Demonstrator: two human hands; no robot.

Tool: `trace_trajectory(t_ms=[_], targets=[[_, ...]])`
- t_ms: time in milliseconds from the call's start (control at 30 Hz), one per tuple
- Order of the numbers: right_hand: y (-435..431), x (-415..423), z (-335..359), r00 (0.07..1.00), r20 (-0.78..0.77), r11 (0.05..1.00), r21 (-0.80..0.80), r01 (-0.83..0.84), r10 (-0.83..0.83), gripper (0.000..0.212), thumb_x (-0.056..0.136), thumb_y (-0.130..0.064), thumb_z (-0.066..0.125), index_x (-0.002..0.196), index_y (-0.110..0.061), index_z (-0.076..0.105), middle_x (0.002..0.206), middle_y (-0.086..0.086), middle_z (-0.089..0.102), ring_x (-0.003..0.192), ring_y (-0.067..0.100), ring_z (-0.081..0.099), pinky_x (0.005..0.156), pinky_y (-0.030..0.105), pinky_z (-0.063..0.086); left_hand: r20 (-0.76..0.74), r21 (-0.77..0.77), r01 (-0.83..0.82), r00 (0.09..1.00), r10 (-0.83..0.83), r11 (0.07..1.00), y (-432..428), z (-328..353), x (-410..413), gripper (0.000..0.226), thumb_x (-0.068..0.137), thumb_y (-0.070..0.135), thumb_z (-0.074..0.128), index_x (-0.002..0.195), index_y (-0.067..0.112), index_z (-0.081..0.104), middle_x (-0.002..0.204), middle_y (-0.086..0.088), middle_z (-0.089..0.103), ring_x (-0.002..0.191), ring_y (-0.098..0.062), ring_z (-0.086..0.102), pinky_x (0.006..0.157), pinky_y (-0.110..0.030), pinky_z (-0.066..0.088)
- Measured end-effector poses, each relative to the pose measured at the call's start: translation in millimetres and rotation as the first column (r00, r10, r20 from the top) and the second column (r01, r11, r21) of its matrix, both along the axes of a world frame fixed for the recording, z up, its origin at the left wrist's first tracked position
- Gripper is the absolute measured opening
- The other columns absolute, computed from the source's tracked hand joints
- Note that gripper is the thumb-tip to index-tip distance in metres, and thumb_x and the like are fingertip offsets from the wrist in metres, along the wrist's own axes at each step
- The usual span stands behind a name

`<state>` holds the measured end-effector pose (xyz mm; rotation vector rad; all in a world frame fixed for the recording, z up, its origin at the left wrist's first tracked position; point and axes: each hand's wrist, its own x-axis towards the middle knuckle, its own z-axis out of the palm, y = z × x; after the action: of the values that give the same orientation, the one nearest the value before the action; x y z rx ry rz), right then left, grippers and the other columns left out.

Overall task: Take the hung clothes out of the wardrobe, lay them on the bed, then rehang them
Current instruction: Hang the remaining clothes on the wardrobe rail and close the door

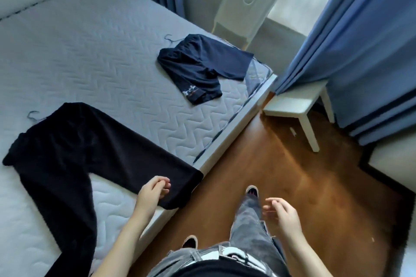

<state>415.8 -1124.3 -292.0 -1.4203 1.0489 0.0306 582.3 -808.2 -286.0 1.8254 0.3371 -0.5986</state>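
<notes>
Black long trousers [74, 155] lie spread on the bed [90, 51], one leg reaching the bed's near edge, with a hanger hook [33, 116] poking out at the waistband. Navy shorts [198, 67] lie farther along near the bed's right edge, also with a hanger hook [168, 38] showing at the waist. My left hand [153, 190] hovers just over the hem of the black trouser leg, fingers loosely curled, holding nothing. Over the wooden floor, my right hand [281, 213] hangs with relaxed fingers and nothing in it. No wardrobe is in view.
A white stool [295, 103] stands on the floor beside the bed's corner. Blue curtains [360, 40] hang to the right, with a pale chair [247, 4] by the window behind the bed. My legs and shoes are over the brown floor [292, 175].
</notes>
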Motion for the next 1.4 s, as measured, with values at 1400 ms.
trace_trajectory(t_ms=[1400], targets=[[-44, 1107, -281, 0.649, 0.246, 0.688, -0.129, -0.715, 0.720, 0.016, 0.091, -0.001, 0.050, 0.086, -0.008, 0.063, 0.079, 0.011, 0.062, 0.065, 0.021, 0.058, 0.058, 0.023, 0.052, 0.324, 0.790, -0.329, 0.940, 0.104, 0.518, -113, -374, 681, 0.059, 0.092, 0.047, 0.030, 0.132, 0.013, 0.058, 0.139, -0.011, 0.054, 0.128, -0.033, 0.048, 0.105, -0.048, 0.036]])
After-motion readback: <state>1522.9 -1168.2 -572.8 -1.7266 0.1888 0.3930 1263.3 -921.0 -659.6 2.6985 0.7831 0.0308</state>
